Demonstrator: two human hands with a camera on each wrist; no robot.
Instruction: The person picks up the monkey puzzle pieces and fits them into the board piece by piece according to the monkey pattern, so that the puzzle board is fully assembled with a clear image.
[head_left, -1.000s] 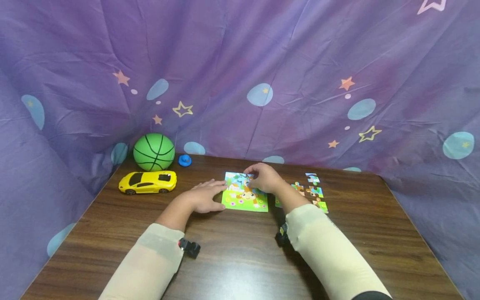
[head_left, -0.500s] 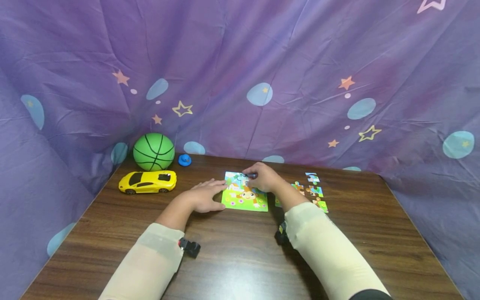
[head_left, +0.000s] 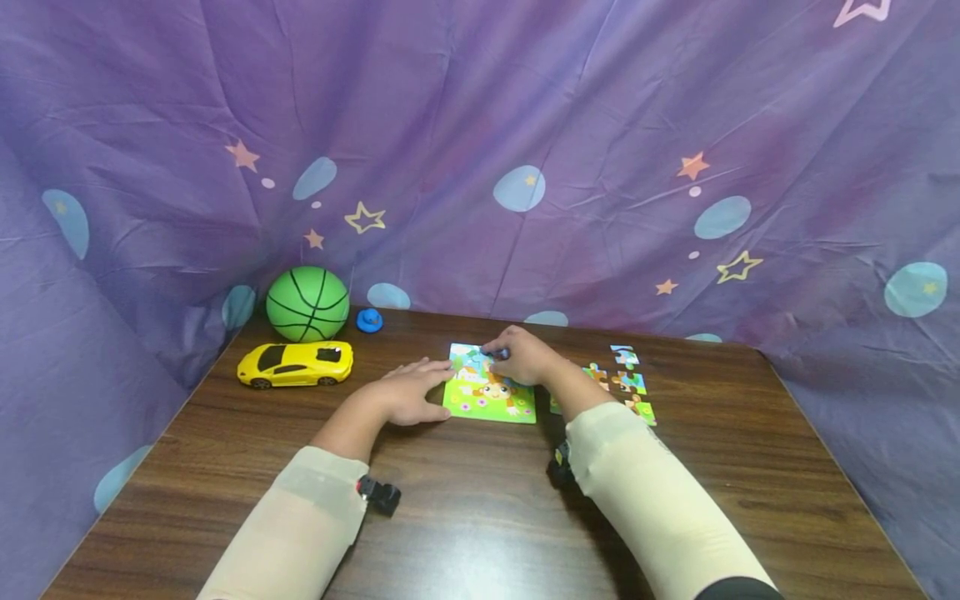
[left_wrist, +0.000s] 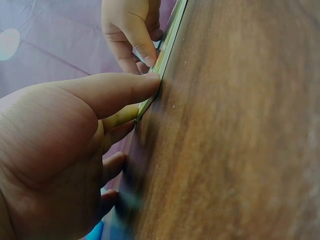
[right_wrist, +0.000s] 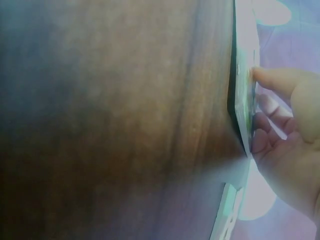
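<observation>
A jigsaw puzzle [head_left: 491,408] with a monkey on green grass lies flat near the table's middle. My left hand [head_left: 408,393] rests at its left side, fingers stretched out. In the left wrist view the left thumb [left_wrist: 120,91] touches the puzzle's edge. My right hand [head_left: 525,357] bends over the puzzle's upper right part. Its thumb and fingers pinch a small puzzle piece [head_left: 498,354], mostly hidden and shaded by the hand. The right wrist view shows the right thumb [right_wrist: 277,80] and curled fingertips down at the puzzle's surface.
Several loose puzzle pieces [head_left: 628,382] lie right of the puzzle, partly behind the right forearm. A yellow toy car [head_left: 296,365], a green ball [head_left: 308,304] and a blue rubber duck [head_left: 370,321] stand at the back left. A purple curtain [head_left: 450,250] borders the brown table [head_left: 457,500].
My right hand has shifted slightly left over the puzzle's upper part, its fingers tilting a little. The left hand, the puzzle and the loose pieces have stayed put.
</observation>
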